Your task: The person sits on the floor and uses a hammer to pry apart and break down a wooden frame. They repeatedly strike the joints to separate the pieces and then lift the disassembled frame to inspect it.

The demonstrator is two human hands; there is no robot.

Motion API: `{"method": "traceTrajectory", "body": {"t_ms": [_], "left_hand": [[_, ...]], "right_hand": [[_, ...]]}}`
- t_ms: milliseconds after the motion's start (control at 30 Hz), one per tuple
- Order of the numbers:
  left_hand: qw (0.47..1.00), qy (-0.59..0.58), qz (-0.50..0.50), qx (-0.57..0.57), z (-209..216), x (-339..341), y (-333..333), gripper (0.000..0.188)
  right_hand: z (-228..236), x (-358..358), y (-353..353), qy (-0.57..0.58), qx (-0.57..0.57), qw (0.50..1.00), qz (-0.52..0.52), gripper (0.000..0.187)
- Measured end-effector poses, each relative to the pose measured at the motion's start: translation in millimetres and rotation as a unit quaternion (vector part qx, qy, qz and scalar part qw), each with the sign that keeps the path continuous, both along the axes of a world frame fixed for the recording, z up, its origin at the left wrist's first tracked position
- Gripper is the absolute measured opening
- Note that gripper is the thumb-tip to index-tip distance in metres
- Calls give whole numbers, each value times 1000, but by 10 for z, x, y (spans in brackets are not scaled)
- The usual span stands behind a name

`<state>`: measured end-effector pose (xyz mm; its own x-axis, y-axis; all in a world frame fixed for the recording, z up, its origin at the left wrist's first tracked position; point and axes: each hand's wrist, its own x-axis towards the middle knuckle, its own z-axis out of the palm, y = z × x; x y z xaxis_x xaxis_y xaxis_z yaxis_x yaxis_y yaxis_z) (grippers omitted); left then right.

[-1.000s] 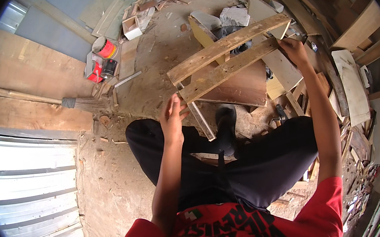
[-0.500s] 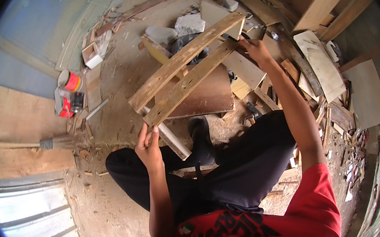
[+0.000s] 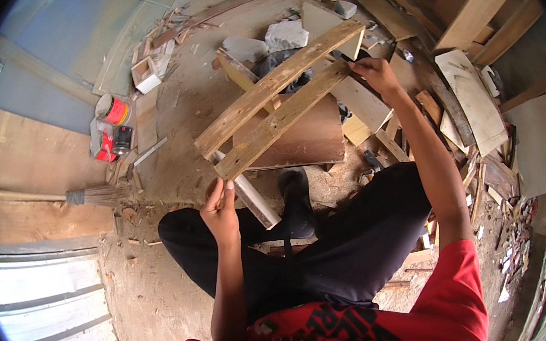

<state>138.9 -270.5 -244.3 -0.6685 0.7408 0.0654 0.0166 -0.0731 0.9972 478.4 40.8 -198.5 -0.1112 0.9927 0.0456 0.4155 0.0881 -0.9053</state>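
A rough wooden frame of two long weathered planks on pale cross battens lies tilted in front of me, over a brown board. My right hand grips the far end of the lower plank. At the frame's near end my left hand is closed on the pale batten just below the plank tip. My black-trousered legs are folded beneath, and a black shoe sits under the frame.
A red can and a red tool lie at the left, with a brush near them. Scrap boards pile up at the right. Corrugated metal sheet fills the lower left.
The view has swung, so the frame now sits more to the right and lower. Both hands keep their hold on the same ends of the frame.
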Motion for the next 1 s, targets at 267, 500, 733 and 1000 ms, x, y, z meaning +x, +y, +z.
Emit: {"method": "traceTrajectory", "body": {"t_ms": [267,500,733,1000], "left_hand": [[1000,4,6,11,-19,48,8,28],[1000,-23,15,1,-1,47,-2,28],[988,-150,17,-40,92,39,6,39],[998,33,-61,-5,141,-20,127,55]], "right_hand": [[-26,38,23,-50,5,999,-10,33],[-49,52,36,-49,1,999,-14,41],[-46,86,64,-65,-2,998,0,45],[-16,23,-29,-110,91,989,27,43]]}}
